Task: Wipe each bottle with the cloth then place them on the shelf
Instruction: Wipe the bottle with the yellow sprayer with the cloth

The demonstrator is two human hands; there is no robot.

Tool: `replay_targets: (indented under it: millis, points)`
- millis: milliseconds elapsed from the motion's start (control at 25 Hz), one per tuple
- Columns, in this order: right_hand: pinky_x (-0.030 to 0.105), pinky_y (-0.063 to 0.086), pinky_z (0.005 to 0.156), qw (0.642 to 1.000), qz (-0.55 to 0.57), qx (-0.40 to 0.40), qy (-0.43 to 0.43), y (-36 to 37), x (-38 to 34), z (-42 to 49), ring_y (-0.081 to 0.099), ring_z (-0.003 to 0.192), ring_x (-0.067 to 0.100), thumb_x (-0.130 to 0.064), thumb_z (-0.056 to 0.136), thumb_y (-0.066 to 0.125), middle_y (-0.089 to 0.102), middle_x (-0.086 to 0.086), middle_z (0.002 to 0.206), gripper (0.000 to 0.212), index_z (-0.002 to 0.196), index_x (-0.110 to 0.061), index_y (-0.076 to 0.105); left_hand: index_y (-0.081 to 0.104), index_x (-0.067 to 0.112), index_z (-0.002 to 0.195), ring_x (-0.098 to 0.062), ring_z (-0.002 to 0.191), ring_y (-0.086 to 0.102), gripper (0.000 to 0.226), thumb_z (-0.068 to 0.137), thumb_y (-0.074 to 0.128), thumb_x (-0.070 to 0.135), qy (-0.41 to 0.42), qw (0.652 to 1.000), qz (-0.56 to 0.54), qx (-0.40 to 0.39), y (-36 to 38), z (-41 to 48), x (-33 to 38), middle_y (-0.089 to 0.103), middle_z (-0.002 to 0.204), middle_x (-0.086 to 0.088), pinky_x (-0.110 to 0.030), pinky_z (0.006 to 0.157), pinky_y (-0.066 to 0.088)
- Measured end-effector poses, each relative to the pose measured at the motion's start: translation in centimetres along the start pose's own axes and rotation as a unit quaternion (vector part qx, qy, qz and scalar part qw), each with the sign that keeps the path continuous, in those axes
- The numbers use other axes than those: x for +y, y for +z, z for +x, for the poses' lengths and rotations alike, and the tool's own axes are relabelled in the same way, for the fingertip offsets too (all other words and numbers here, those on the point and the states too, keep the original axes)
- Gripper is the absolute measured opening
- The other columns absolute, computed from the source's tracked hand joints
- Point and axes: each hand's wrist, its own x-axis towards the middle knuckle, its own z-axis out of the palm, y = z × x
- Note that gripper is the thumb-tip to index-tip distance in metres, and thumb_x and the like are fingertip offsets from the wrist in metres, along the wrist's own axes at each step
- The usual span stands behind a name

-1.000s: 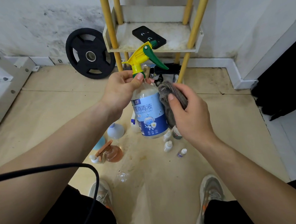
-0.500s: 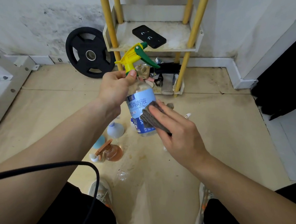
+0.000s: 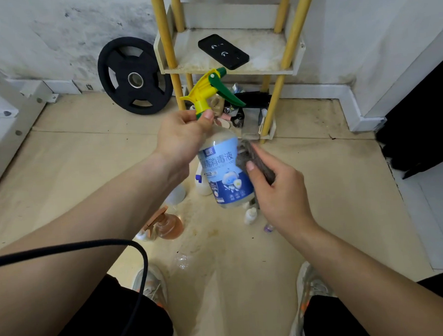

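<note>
My left hand (image 3: 181, 139) grips the neck of a clear spray bottle (image 3: 222, 175) that has a blue label and a yellow-and-green trigger head. The bottle hangs upright above the floor. Against the bottle's right side my right hand (image 3: 278, 190) holds a grey cloth (image 3: 256, 161). Beneath it on the floor stand an orange pump bottle (image 3: 168, 226), a pale round bottle (image 3: 177, 194), a white bottle (image 3: 202, 184) and small dropper bottles (image 3: 251, 215). The shelf (image 3: 274, 65) with yellow posts rises just beyond, a black phone (image 3: 223, 55) lying on its tier.
A black weight plate (image 3: 133, 76) leans on the wall left of the shelf. A white metal frame (image 3: 5, 122) stands at the far left. Clutter fills the shelf's bottom tier (image 3: 248, 115). My shoes (image 3: 151, 284) and a black cable (image 3: 133, 275) are near the bottom.
My right hand with the cloth has slid from the front of the label to the bottle's right side. The bottle has shifted slightly right and down.
</note>
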Motion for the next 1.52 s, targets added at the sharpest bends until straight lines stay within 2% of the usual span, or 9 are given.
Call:
replay_targets:
  millis: [120,240,520,600,760,1040,1200,1400,1520]
  points:
    - [0.034,0.051,0.101,0.979,-0.116,-0.013,-0.168,0.7,0.6,-1.5,0.063,0.12,0.02,-0.006,0.093,0.056,0.062,0.007,0.138,0.046,0.138,-0.014,0.061,0.072,0.009,0.088,-0.019,0.076,0.068,0.022,0.098,0.064,0.027,-0.009,1.0,-0.002,0.012,0.0,0.3,-0.3,0.076,0.093,-0.013,-0.039,0.077,0.059]
    - [0.046,0.055,0.096,0.941,-0.22,-0.022,-0.257,1.1,0.7,-1.3,0.064,0.115,0.039,-0.003,0.089,0.049,0.053,0.018,0.146,0.048,0.135,-0.01,0.063,0.074,0.011,0.085,-0.013,0.063,0.065,0.022,0.098,0.064,0.027,-0.015,1.0,0.02,-0.012,0.9,-0.6,-1.0,0.072,0.077,-0.004,-0.025,0.061,0.052]
    - [0.012,0.041,0.104,0.994,-0.07,0.0,-0.082,-0.1,0.5,0.6,0.06,0.123,0.013,-0.003,0.094,0.059,0.064,0.003,0.135,0.045,0.139,-0.011,0.06,0.07,0.013,0.081,-0.012,0.061,0.06,0.018,0.094,0.069,0.026,-0.027,0.999,0.019,-0.009,1.6,-0.8,-1.2,0.068,0.069,0.002,-0.029,0.065,0.049]
    - [0.018,0.047,0.1,0.996,-0.056,-0.01,-0.065,-0.1,0.8,-0.1,0.062,0.118,0.011,-0.003,0.094,0.06,0.066,0.0,0.132,0.046,0.139,-0.013,0.06,0.073,0.007,0.092,-0.016,0.069,0.063,0.022,0.094,0.07,0.028,-0.032,0.999,0.016,0.019,0.8,0.0,-0.9,0.073,0.083,-0.006,-0.033,0.068,0.054]
    - [0.037,0.051,0.103,0.968,-0.162,-0.041,-0.189,0.8,1.9,-1.9,0.062,0.122,0.027,-0.012,0.093,0.051,0.057,0.011,0.144,0.046,0.138,-0.016,0.061,0.072,0.002,0.103,-0.022,0.079,0.063,0.029,0.093,0.07,0.029,-0.049,0.998,-0.004,0.046,-0.2,1.0,-0.7,0.074,0.106,-0.019,-0.044,0.078,0.057]
    - [0.046,0.05,0.103,0.947,-0.241,-0.097,-0.19,0.6,2.7,-1.5,0.051,0.129,0.034,-0.024,0.078,0.083,0.039,0.011,0.153,0.085,0.151,-0.021,0.041,0.066,0.012,0.09,-0.023,0.076,0.058,0.022,0.092,0.072,0.033,-0.082,0.994,-0.03,0.061,-0.3,1.2,-0.4,0.066,0.09,-0.008,-0.036,0.069,0.047]
    - [0.044,0.048,0.106,0.953,-0.209,-0.093,-0.201,0.4,2.5,-1.3,0.052,0.128,0.033,-0.022,0.074,0.087,0.045,0.012,0.149,0.086,0.149,-0.018,0.045,0.068,0.012,0.093,-0.02,0.073,0.059,0.024,0.091,0.073,0.036,-0.084,0.994,-0.026,0.06,-0.2,0.8,-0.3,0.067,0.086,-0.004,-0.033,0.07,0.051]
    - [0.007,0.034,0.104,0.979,-0.098,-0.096,-0.151,0.0,1.7,-1.0,0.047,0.129,0.008,-0.022,0.07,0.089,0.05,0.007,0.143,0.089,0.148,-0.014,0.048,0.069,0.022,0.088,0.0,0.055,0.062,0.019,0.091,0.07,0.041,-0.07,0.997,-0.04,-0.004,-0.3,0.6,0.3,0.068,0.062,0.017,-0.015,0.058,0.051]
    - [0.007,0.037,0.103,0.99,-0.038,-0.11,-0.085,0.0,1.5,-0.9,0.047,0.126,-0.002,-0.017,0.067,0.092,0.05,-0.003,0.141,0.096,0.15,-0.02,0.044,0.069,0.021,0.081,-0.006,0.07,0.064,0.024,0.093,0.068,0.042,-0.08,0.994,-0.056,-0.046,-0.8,0.9,0.7,0.068,0.07,0.013,-0.025,0.07,0.053]
